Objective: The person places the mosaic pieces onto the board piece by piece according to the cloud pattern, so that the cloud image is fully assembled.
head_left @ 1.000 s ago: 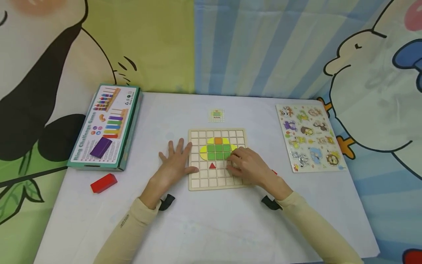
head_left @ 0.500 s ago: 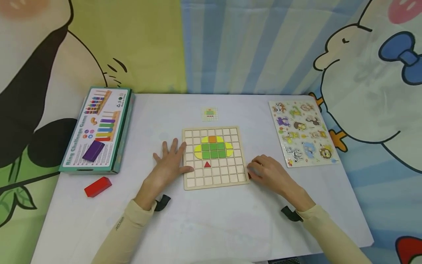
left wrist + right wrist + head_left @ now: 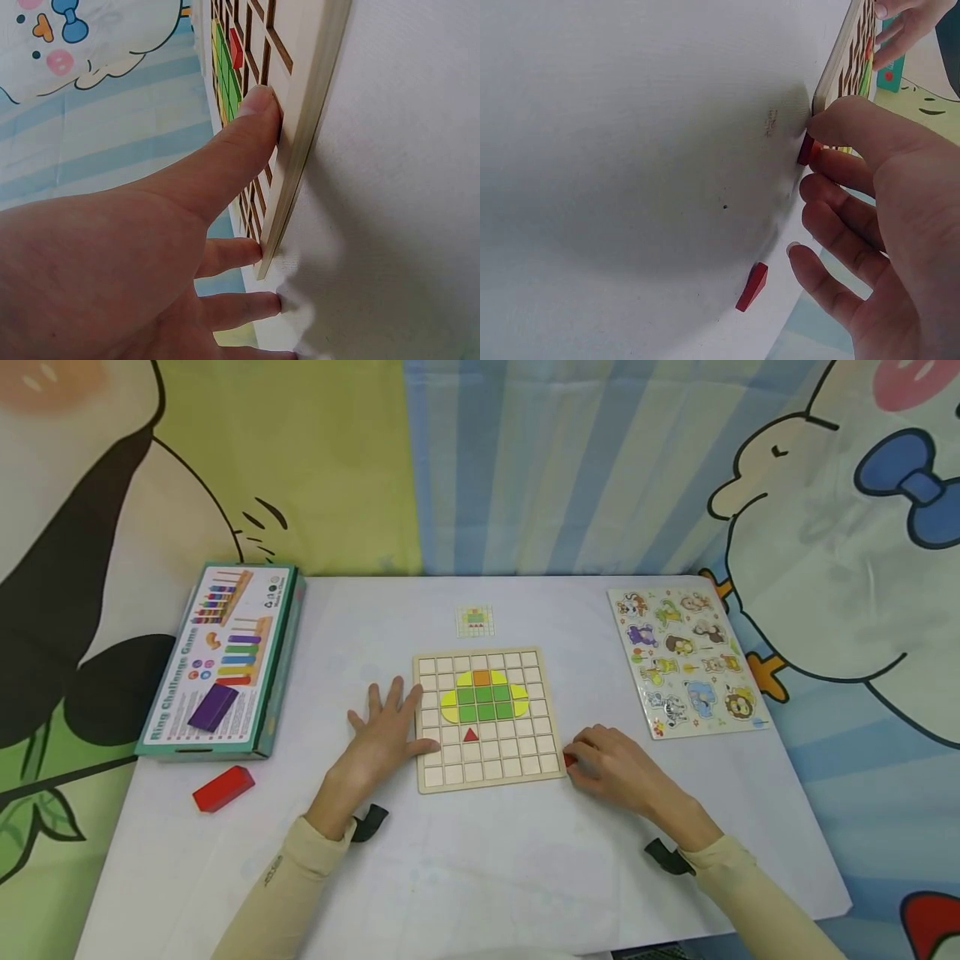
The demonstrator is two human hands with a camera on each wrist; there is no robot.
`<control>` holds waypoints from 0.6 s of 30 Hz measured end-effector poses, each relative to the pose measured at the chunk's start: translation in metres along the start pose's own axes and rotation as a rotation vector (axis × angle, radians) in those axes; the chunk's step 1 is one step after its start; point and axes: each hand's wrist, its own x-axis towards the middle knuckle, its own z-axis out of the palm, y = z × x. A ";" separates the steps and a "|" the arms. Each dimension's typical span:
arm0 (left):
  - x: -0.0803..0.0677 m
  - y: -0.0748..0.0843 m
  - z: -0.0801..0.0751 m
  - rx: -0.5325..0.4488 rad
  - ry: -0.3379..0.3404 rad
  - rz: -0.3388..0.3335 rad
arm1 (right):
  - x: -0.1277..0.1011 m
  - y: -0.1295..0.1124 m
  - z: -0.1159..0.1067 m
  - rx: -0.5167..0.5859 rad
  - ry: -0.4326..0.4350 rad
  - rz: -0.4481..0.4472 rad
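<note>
A square wooden grid board (image 3: 491, 772) lies mid-table, bearing green squares (image 3: 486, 702), an orange square (image 3: 482, 677), yellow rounded pieces and a red triangle (image 3: 471, 735). My left hand (image 3: 384, 737) spreads its fingers at the board's left side; in the left wrist view its thumb rests on the board's edge. Just off the right edge, my right hand (image 3: 621, 768) pinches a small red piece (image 3: 805, 149) between thumb and index finger, low at the tabletop. Another red triangular piece (image 3: 751, 286) lies on the table near that hand's other fingertips, and the hand hides it in the head view.
Behind the board lies a small pattern card (image 3: 476, 621). At left are a Ring Challenge Game box (image 3: 168, 722) with a purple block (image 3: 213, 707) on it, and a red block (image 3: 223, 788). An animal sticker board (image 3: 684, 664) lies right. A printed curtain backs the table.
My right hand has moved from over the board to the table beside its right edge and now pinches a red piece. The left hand keeps its place; the head view has shifted slightly.
</note>
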 end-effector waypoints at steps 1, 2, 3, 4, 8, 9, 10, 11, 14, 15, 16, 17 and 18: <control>0.000 0.000 0.000 0.001 0.002 0.000 | 0.000 0.001 0.000 -0.005 0.009 -0.004; 0.000 0.000 0.000 0.001 0.003 -0.001 | -0.001 0.001 0.000 -0.010 0.016 -0.007; 0.000 0.000 0.000 -0.002 0.003 -0.003 | -0.001 0.002 0.001 -0.015 0.026 -0.010; 0.000 0.000 0.000 -0.004 0.003 -0.004 | -0.001 0.003 0.002 -0.019 0.035 -0.013; 0.000 -0.001 -0.001 -0.011 0.004 -0.004 | -0.002 0.008 0.004 -0.030 0.050 -0.021; 0.000 -0.001 0.000 -0.014 0.003 -0.005 | -0.001 0.009 0.004 -0.031 0.052 -0.022; -0.001 -0.001 0.000 -0.014 0.001 -0.005 | 0.000 0.010 0.003 -0.030 0.055 -0.023; 0.000 -0.001 0.000 -0.014 -0.001 -0.006 | 0.001 0.011 0.002 -0.029 0.059 -0.024; 0.000 0.000 0.001 -0.019 -0.016 -0.016 | 0.005 0.014 0.000 -0.015 0.082 -0.031; 0.001 0.000 0.001 -0.020 -0.023 -0.021 | 0.007 0.014 -0.001 -0.010 0.090 -0.034; 0.001 0.000 0.001 -0.021 -0.027 -0.026 | 0.010 0.015 -0.002 -0.005 0.099 -0.043; 0.002 0.000 0.001 -0.023 -0.031 -0.030 | 0.013 0.015 -0.002 -0.003 0.104 -0.051; 0.002 0.000 0.001 -0.024 -0.036 -0.033 | 0.017 0.015 -0.003 0.000 0.108 -0.059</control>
